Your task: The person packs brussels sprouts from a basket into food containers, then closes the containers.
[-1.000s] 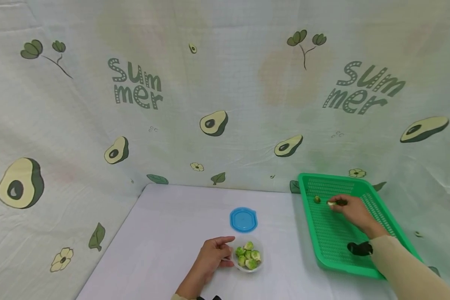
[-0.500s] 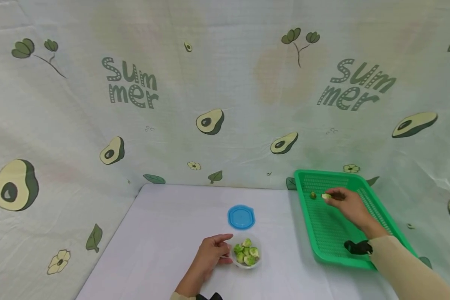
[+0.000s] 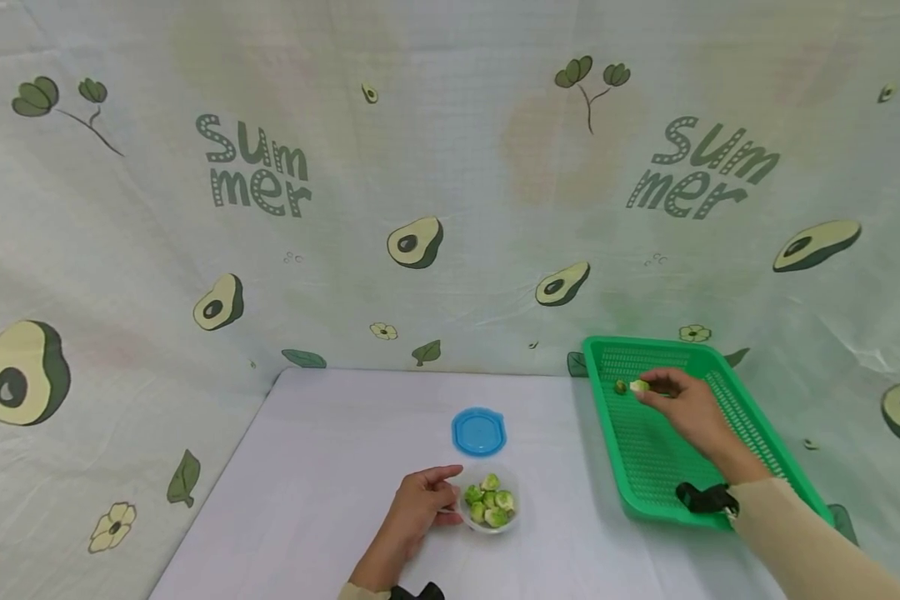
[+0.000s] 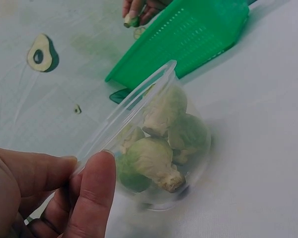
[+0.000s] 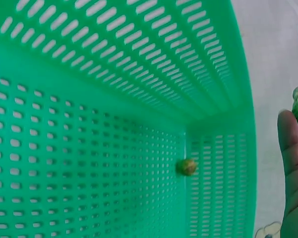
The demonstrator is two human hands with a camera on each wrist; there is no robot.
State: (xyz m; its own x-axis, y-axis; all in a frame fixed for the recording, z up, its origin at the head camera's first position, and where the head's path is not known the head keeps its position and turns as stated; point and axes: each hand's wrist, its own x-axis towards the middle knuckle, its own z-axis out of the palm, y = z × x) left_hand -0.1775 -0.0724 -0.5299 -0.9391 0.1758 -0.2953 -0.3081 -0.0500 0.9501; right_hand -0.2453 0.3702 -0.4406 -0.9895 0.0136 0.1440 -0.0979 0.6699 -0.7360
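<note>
My left hand [image 3: 422, 506] pinches the rim of a clear plastic cup [image 4: 201, 163] on the table. Several Brussels sprouts [image 3: 491, 500] lie inside it; the left wrist view shows their pale cut stems through the wall. Over the far left part of a green basket [image 3: 621, 492], my right hand [image 3: 686, 408] pinches one Brussels sprout [image 3: 640, 386] between thumb and fingers. Another sprout [image 5: 187, 167] lies on the basket floor against its wall. In the right wrist view the hand is partly cut off at the right edge.
A blue lid [image 3: 479, 432] lies flat on the white table [image 3: 345, 467] just beyond the cup. Behind the table hangs a pale cloth [image 3: 480, 167] printed with avocados and lettering. The slotted basket stands at the table's right side.
My right hand has lifted the sprout up off the basket floor and moved slightly left. The left hand has stayed at the cup's rim. The head view has shifted a little.
</note>
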